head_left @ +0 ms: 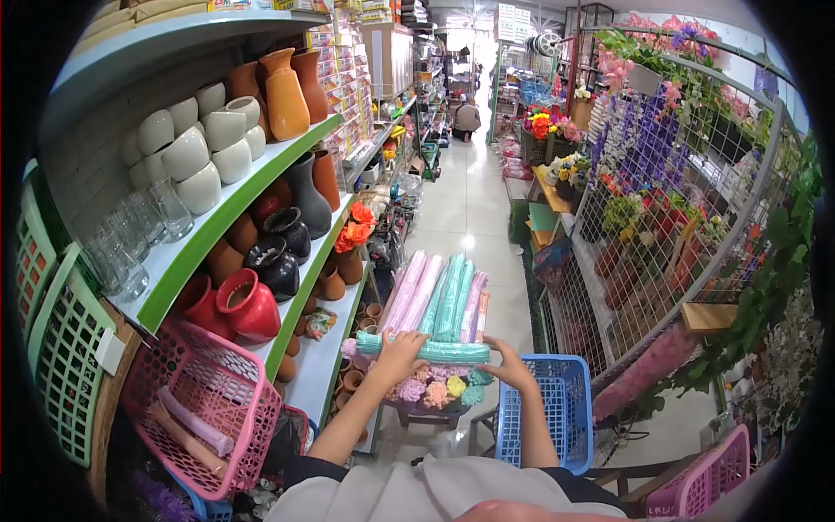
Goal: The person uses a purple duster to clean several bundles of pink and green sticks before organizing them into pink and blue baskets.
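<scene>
A long teal plastic-wrapped bundle (454,351) lies crosswise in front of me, between my two hands. My left hand (400,357) is closed over its left part, fingers on top. At the bundle's right end, my right hand (511,365) curls its fingers around the tip. Beyond it several wrapped bundles lie lengthwise side by side: pink ones (409,296) on the left, teal ones (450,296) in the middle. Pastel artificial flower heads (435,389) in lilac, peach, yellow and teal cluster just below the crosswise bundle. A small stand beneath is mostly hidden.
A blue plastic basket (546,409) stands at my right. On the left, a pink basket (204,391) holds two wrapped bundles, beside shelves with white pots (202,190) and red vases (248,304). A wire rack (661,174) lines the right. Far down the aisle a person (467,119) crouches.
</scene>
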Demonstrator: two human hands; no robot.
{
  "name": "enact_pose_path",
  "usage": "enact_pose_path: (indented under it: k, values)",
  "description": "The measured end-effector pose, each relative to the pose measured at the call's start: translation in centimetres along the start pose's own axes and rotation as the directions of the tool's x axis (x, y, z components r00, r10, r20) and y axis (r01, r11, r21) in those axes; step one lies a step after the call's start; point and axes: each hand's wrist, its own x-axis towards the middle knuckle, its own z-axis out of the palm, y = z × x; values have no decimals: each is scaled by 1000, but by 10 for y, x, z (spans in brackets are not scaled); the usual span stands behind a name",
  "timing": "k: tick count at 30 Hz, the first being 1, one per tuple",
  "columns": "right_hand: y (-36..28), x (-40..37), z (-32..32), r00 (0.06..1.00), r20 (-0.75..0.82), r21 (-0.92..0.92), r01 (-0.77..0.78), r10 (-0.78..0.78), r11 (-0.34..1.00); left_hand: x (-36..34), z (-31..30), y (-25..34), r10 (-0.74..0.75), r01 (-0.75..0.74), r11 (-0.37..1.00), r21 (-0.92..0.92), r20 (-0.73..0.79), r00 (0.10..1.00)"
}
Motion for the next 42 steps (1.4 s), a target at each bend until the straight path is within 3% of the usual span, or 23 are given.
enact_pose_path:
  k: [3, 9, 14, 20, 23, 25, 26, 27, 29, 30, 31, 33, 35, 38, 39, 41, 42]
  values:
    - [2, -2, 1, 998, -1, 85, -60, 60, 995, 1, -1, -2, 37, -37, 999, -20, 2, 999]
    - [-29, -9, -14, 997, -64, 40, -39, 41, 998, -8, -35, 13, 92, -96, 995, -38, -104, 990]
    - [-66, -8, -21, 999, -44, 298, 36, -23, 954, -37, -91, 33, 56, -90, 989, -113, -275, 960]
    - [-134, 11, 4, 969, 92, 514, 149, -227, 844, -112, -145, 52, -190, 135, 978, -157, -417, 889]
    - [-165, 23, 40, 926, 149, 602, 194, -348, 775, -162, -169, 69, -342, 292, 940, -177, -501, 795]
    - [-199, 26, 69, 856, 98, 773, 256, -507, 581, -196, -184, 89, -435, 413, 894, -175, -562, 704]
    - [-214, 24, 86, 846, 134, 844, 175, -515, 508, -214, -189, 97, -472, 454, 870, -189, -580, 664]
    - [-238, 18, 106, 824, 41, 825, 291, -565, 484, -233, -194, 107, -497, 500, 847, -178, -597, 629]
    - [-271, 7, 139, 786, 164, 960, 13, -596, 280, -267, -202, 131, -627, 606, 746, -276, -599, 498]
    - [-283, 4, 157, 774, 269, 943, -90, -574, 321, -282, -206, 142, -627, 592, 741, -316, -640, 444]
    - [-309, -6, 165, 704, 347, 933, -193, -620, 303, -298, -211, 153, -636, 619, 721, -312, -652, 413]
    - [-335, -17, 201, 639, 471, 869, -218, -608, 444, -327, -221, 178, -650, 622, 696, -360, -685, 331]
    - [-373, -47, 222, 562, 527, 830, -179, -638, 528, -356, -226, 200, -647, 668, 664, -336, -707, 286]
    - [-419, -82, 262, 315, 580, 805, -80, -751, 588, -399, -213, 228, -694, 633, 595, -495, -714, 94]
    - [-427, -93, 286, 250, 603, 790, -60, -757, 610, -412, -207, 236, -692, 647, 582, -493, -718, 74]
    - [-446, -116, 324, 241, 555, 748, 275, -797, 604, -435, -194, 248, -737, 470, 543, -696, -663, -131]
    - [-452, -123, 348, 250, 499, 689, 466, -830, 555, -448, -189, 256, -776, 425, 519, -742, -617, -130]
